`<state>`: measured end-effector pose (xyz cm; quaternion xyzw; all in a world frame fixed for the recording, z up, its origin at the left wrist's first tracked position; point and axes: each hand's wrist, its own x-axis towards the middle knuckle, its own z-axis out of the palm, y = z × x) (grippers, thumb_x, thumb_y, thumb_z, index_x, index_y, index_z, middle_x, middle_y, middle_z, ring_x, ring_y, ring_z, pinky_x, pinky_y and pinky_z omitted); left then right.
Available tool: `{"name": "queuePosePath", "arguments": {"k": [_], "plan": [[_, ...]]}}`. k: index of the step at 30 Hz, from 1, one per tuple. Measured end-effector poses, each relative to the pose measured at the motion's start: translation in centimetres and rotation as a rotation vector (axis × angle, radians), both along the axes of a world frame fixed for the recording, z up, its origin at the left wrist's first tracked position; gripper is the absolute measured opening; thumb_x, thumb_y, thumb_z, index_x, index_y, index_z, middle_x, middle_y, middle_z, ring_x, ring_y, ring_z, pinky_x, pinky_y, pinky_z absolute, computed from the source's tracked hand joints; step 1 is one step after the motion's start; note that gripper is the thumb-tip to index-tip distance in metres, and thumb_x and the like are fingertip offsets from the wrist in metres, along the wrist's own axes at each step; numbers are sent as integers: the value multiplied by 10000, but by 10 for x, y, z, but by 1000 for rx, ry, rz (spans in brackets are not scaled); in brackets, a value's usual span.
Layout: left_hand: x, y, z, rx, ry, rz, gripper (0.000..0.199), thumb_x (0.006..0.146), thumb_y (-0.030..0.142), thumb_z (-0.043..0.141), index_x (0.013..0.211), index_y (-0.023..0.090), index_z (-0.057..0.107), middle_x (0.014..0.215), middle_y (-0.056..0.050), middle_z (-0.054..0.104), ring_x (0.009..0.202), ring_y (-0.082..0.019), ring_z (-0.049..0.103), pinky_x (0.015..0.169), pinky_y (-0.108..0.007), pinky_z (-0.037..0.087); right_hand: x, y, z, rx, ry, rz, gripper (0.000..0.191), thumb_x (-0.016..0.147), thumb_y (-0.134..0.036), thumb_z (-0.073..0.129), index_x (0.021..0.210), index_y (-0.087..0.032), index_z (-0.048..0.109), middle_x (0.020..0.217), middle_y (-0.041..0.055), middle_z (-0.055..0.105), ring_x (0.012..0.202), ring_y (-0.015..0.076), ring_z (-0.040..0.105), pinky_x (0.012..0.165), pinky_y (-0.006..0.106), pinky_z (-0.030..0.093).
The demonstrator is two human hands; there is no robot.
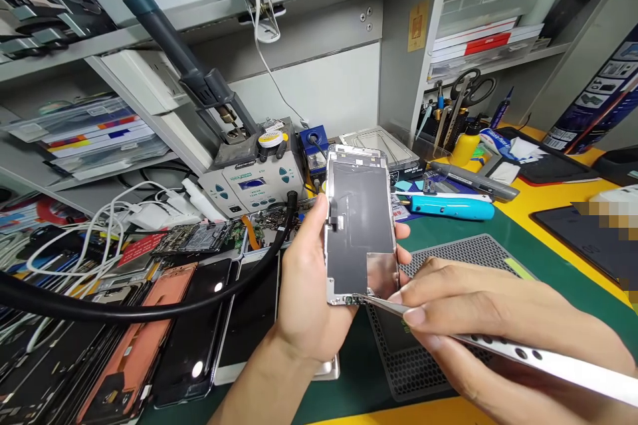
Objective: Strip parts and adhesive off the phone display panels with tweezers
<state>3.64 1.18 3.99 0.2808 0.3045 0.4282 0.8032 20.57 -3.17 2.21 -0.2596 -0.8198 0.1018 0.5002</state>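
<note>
My left hand (312,285) grips a phone screen assembly (351,219), its dark back side facing me and its lower end tilted toward me. The thumb lies along the left edge, and fingertips show at the right edge. A flex cable sits at the panel's left side, and a bare coppery patch shows at the lower right. In my right hand (488,319) is a pair of metal tweezers (563,368), pinched between thumb and fingers. The tips meet the bottom edge of the screen assembly; whether they grasp a small part there cannot be made out.
Phone housings and screens (134,339) crowd the left, with a black hose (149,312) crossing over them. Behind stands a rework station (254,179). A blue screwdriver (451,207) lies to the right, near a perforated grey mat (468,252) on the green work mat (553,259).
</note>
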Motion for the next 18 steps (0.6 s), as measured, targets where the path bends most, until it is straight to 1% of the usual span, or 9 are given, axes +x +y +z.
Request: {"name": "queuePosePath", "arguments": {"k": [3,6,10,15,18], "plan": [[0,0,0,-6,2,4,605,992,558,338,1032,99,730,960,-178,734,759,-247,691,683,-331,564,-2,0,2,14,5,3,386,665,96,585,925,-152,727,828,39,821,837,153,797,893,126,583],[-1,0,0,-15,-1,3,601,991,562,345,1029,105,733,945,-168,736,759,-244,695,677,-324,565,-2,0,-1,-3,13,11,367,691,78,586,940,-156,720,849,42,824,860,141,793,926,119,562],[-2,0,-1,-22,-10,-1,600,990,565,348,1040,107,733,936,-163,737,752,-239,696,670,-317,563,1,1,-3,-16,-11,29,373,698,82,578,949,-158,717,864,44,827,864,143,794,931,129,566],[-2,0,-1,-28,-19,-5,592,989,561,353,1080,112,727,939,-162,740,758,-240,699,674,-316,561,1,0,-1,-9,-17,7,406,692,86,581,985,-165,708,851,27,823,874,138,789,957,138,560],[-2,0,-1,-32,-17,-10,593,987,562,352,1075,111,728,930,-161,739,747,-237,698,660,-311,558,1,0,-2,-8,-34,6,409,706,80,589,1012,-170,695,896,31,826,904,143,786,975,143,553]]}}
